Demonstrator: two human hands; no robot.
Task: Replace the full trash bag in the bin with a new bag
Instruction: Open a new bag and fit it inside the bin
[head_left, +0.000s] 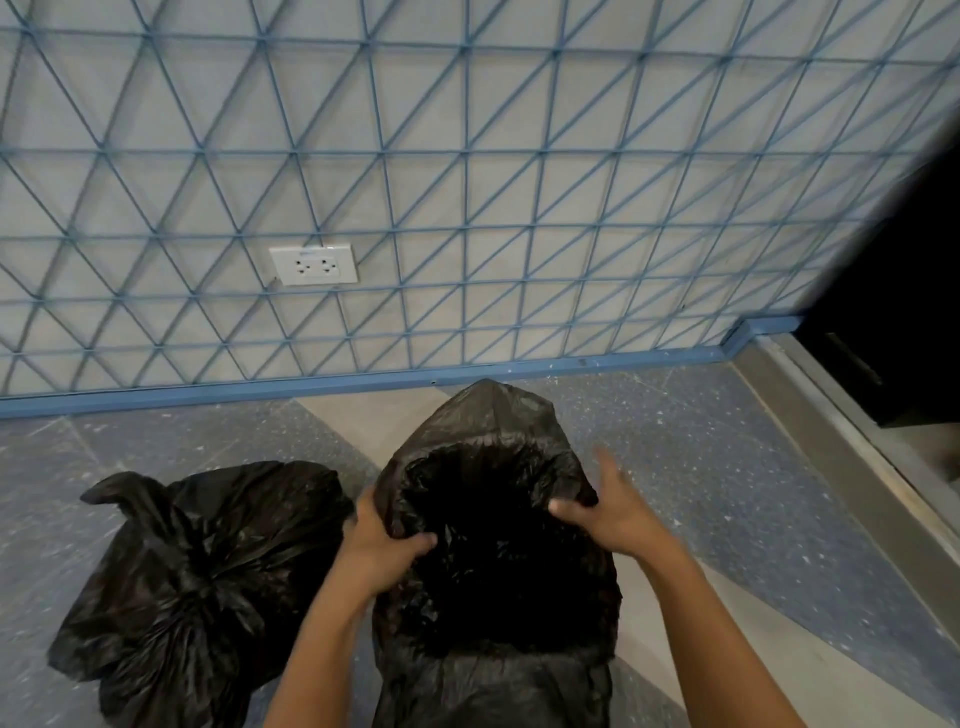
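Grey wall (519, 182) with a blue triangle-grid pattern fills the upper half; white double outlet (314, 265) left of centre, blue baseboard (363, 382) along the bottom edge. Floor (727, 467) is speckled blue-grey with lighter wedge panels. Dark doorway (893, 322) and a metal threshold (841, 447) on the right.

New bag (493, 545), black, sits centre frame between both hands, mouth open and facing up, interior dark. Its film drapes down over something below; the bin itself isn't visible under the plastic, so can't confirm what it's wrapped over. Far edge of the film peaks up toward the baseboard.

Left hand (382, 551) is at the bag's left rim: thumb curled over the edge into the opening, fingers behind the film on the outside, so it pinches the rim. Right hand (608, 512) is at the right rim: thumb hooked on a fold of film at the edge, fingers straighter and angled up and away along the outside. Grip looks looser than the left; blurred, so finger contact isn't certain.

Full bag (192, 582), black, lies on the floor just left of the new one, bulging, neck gathered with a loose tail sticking up at its upper left. It touches or nearly touches the left forearm side of the new bag; no hand on it.
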